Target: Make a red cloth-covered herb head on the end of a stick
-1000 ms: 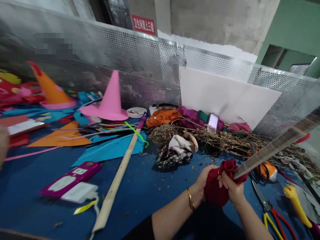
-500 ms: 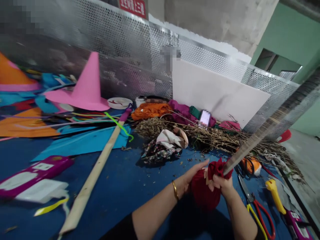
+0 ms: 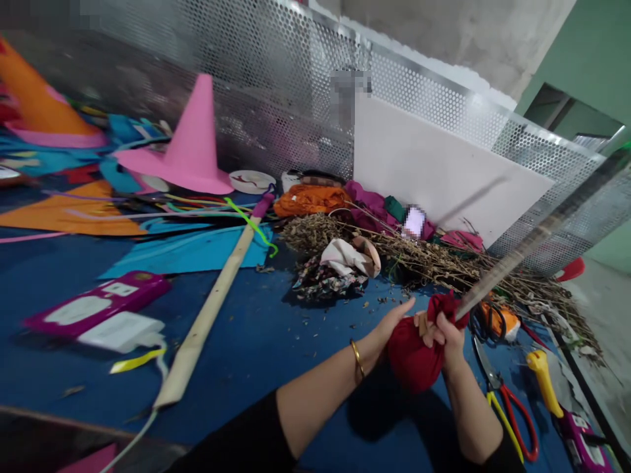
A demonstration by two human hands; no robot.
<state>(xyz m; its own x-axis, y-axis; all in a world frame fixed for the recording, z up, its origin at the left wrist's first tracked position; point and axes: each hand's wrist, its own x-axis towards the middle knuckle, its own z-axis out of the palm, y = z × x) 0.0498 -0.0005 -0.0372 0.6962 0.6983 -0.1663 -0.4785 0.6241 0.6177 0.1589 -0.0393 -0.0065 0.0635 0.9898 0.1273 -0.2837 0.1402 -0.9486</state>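
Note:
A dark red cloth (image 3: 414, 364) forms a round, stuffed-looking bundle, gathered at its neck around the end of a long stick (image 3: 535, 240). My right hand (image 3: 449, 338) is closed round the gathered neck, where the stick goes in. Against the bundle's left side, my left hand (image 3: 387, 332) holds the cloth with its thumb pointing up; some of its fingers are hidden behind the cloth. From the bundle the stick slants up to the right. What fills the cloth cannot be seen. Scissors (image 3: 493, 374) with red and yellow handles lie right of my right hand.
Dried twigs (image 3: 444, 263) and crumpled cloths (image 3: 340, 266) lie behind my hands. A pale wooden stick (image 3: 211, 322) and a purple-and-white device (image 3: 98, 302) are leftward. A pink pointed hat (image 3: 192, 144) stands at the back left. A yellow-handled tool (image 3: 545, 381) lies right.
The whole view has shifted, so the table items appear further right and higher. Both hands keep their hold on the red cloth and the stick's end.

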